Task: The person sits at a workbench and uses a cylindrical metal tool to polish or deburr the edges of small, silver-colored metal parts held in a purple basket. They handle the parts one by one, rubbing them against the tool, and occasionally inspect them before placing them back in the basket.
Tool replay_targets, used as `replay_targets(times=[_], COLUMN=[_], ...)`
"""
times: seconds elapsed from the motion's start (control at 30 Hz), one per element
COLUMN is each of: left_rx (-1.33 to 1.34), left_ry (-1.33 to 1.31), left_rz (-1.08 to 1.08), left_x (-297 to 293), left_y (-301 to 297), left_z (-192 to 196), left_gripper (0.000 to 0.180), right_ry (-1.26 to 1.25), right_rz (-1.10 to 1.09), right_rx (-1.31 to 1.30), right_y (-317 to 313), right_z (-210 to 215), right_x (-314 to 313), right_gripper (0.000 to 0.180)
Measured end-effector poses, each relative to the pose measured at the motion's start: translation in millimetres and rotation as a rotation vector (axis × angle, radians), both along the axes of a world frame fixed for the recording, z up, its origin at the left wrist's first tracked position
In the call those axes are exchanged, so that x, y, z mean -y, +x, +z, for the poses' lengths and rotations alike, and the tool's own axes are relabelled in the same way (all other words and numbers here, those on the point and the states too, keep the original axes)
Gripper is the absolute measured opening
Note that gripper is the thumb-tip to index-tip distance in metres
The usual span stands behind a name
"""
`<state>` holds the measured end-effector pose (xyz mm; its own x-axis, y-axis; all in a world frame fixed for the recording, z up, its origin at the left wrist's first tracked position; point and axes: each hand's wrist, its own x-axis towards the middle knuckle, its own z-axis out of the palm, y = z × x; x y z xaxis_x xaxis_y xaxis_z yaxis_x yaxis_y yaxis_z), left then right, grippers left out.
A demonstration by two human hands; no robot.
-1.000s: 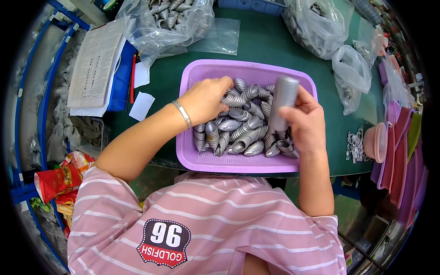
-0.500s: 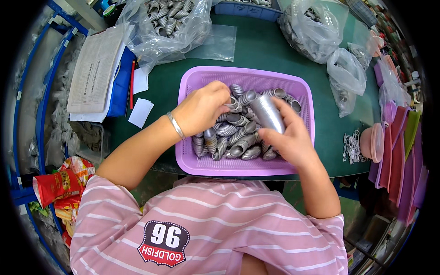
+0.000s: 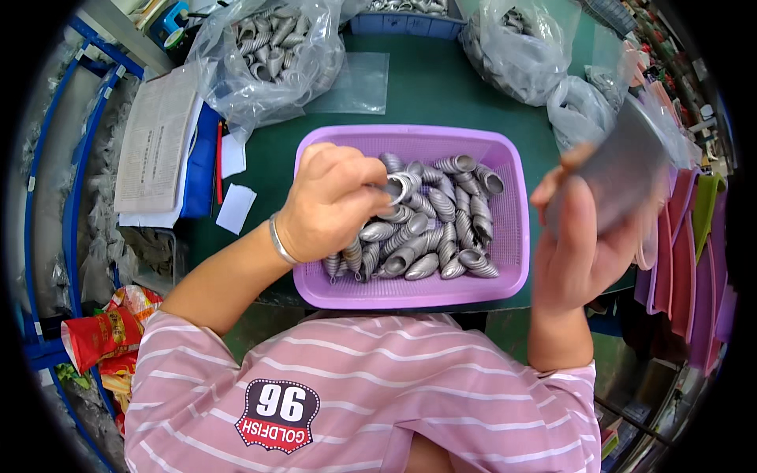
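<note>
A purple plastic basket (image 3: 516,229) stands in front of me with many grey, ridged, tube-like metal pieces (image 3: 443,203) lying in it at all angles. Over its left part, my left hand (image 3: 335,193) is closed, pinching a silvery metal ring (image 3: 403,188) between thumb and fingers; a bangle is on the wrist. My right hand (image 3: 587,252) is raised to the right of the basket, closed round a smooth grey metal cylinder (image 3: 611,177). Motion blurs that cylinder, and its far end cannot be made out.
Clear plastic bags of metal pieces stand at the back left (image 3: 272,55) and back right (image 3: 520,59) of the green table (image 3: 426,87). Between them sits a blue bin (image 3: 406,24). Papers (image 3: 158,146) lie at left; pink and purple strips (image 3: 682,260) are at right.
My right hand has swung right and up out of the basket with the cylinder. My left hand has shifted slightly left and down, and a ring now shows in its fingers.
</note>
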<state>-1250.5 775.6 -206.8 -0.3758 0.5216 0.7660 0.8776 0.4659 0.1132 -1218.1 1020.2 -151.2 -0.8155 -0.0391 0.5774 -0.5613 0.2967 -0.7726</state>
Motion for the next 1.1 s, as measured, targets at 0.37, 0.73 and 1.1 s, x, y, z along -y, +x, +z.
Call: replay_targets(times=[0.37, 0.73, 1.1], left_rx=[-0.062, 0.016, 0.795], left_ry=[-0.058, 0.005, -0.696], left_rz=[-0.125, -0.137, -0.008], left_x=[5.8, 1.2, -3.5], left_y=[-9.7, -11.2, -5.6], left_z=[34.5, 30.8, -21.5], left_gripper=[0.028, 0.026, 0.033], right_ry=[-0.177, 0.287, 0.047], right_rz=[0.426, 0.155, 0.012], right_rx=[0.038, 0.002, 0.502], right_y=[-7.9, -7.3, -6.1], right_z=[-22.6, -14.2, -83.3], right_x=[-7.1, -4.5, -21.3], right_gripper=[0.075, 0.072, 0.066])
